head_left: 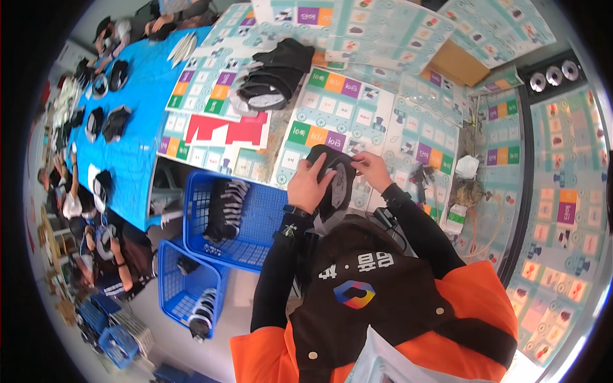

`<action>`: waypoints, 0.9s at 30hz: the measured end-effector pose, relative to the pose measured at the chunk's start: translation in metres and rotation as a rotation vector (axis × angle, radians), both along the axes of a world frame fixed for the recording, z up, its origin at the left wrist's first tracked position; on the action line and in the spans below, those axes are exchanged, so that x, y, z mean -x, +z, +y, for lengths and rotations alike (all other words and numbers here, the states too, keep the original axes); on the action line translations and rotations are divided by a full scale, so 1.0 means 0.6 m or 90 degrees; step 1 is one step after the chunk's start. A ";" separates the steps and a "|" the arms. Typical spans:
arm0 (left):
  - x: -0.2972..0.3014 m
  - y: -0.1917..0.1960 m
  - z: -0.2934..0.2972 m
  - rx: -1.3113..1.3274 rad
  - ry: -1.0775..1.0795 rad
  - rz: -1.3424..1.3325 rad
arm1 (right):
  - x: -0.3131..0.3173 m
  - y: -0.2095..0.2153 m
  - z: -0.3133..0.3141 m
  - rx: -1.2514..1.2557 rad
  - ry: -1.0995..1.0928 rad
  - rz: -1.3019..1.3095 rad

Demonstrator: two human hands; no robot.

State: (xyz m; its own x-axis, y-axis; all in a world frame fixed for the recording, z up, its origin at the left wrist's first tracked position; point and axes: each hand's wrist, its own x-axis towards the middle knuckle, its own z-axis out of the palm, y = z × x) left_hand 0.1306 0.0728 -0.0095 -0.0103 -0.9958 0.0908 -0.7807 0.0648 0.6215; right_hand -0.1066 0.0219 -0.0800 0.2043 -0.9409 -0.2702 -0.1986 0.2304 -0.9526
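A black fabric piece, which looks like a cap (325, 159) with a grey-white patterned inside, is held over the near edge of the table in front of my chest. My left hand (309, 183) grips its left side, thumb and fingers closed on the fabric. On the other side, the fingertips of my right hand (372, 170) pinch at its right edge. Whether a small part sits between those fingertips is too small to make out. Farther back, to the left, lies a nested stack of similar black caps (278, 73), the nearest showing its grey inside.
Printed sheets (332, 105) cover the table. A red cut sheet (227, 129) lies left of my hands; a dark tool (421, 179) with a cord is to the right. Blue baskets (255, 239) with stacked caps stand at my left. Beyond, several people work at a blue table (137, 150).
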 end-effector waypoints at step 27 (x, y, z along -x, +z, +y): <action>-0.001 -0.044 -0.048 -0.519 0.119 0.781 | 0.080 0.023 -0.026 -0.305 0.148 -0.287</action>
